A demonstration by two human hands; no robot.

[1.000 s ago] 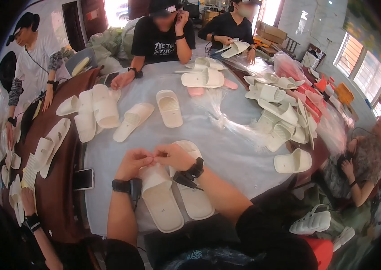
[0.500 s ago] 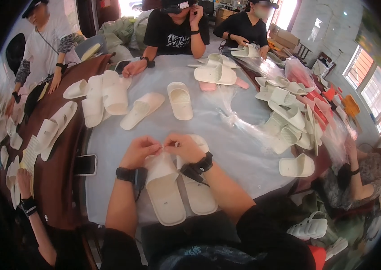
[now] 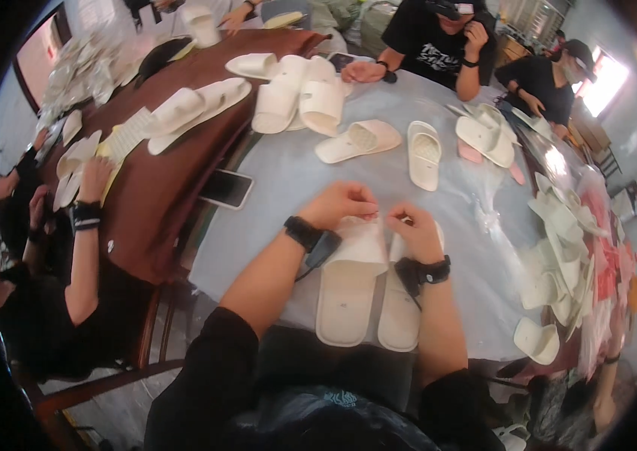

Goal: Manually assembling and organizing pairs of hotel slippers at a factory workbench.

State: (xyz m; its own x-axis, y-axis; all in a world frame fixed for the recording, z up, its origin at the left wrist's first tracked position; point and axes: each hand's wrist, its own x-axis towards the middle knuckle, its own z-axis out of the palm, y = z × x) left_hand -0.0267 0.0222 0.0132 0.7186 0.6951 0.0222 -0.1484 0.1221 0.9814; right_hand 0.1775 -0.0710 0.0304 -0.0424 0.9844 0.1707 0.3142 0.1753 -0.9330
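Observation:
A pair of cream slide slippers lies side by side at the table edge in front of me, the left slipper point(image 3: 346, 304) and the right slipper point(image 3: 397, 319), open heels toward me. My left hand point(image 3: 344, 204) is closed in a pinch just above the left slipper's toe end; whatever its fingertips hold is too small to name. Curled beside it, a short gap away, my right hand point(image 3: 417, 231) has thumb and fingertips together over the right slipper's toe end, which it partly hides. I cannot make out anything in that pinch. Both wrists wear black bands.
Further slippers point(image 3: 425, 154) lie across the grey-covered table point(image 3: 273, 180), with a heap point(image 3: 559, 240) and clear plastic bags at the right. A phone point(image 3: 226, 188) rests at the left edge, beside a brown-covered table point(image 3: 183, 161). Co-workers sit around, one hand point(image 3: 95, 180) on slippers at the left.
My hands have parted; before, their fingertips met above the left slipper's toe end. The view has swung left, so the tables and slippers appear shifted to the right and tilted.

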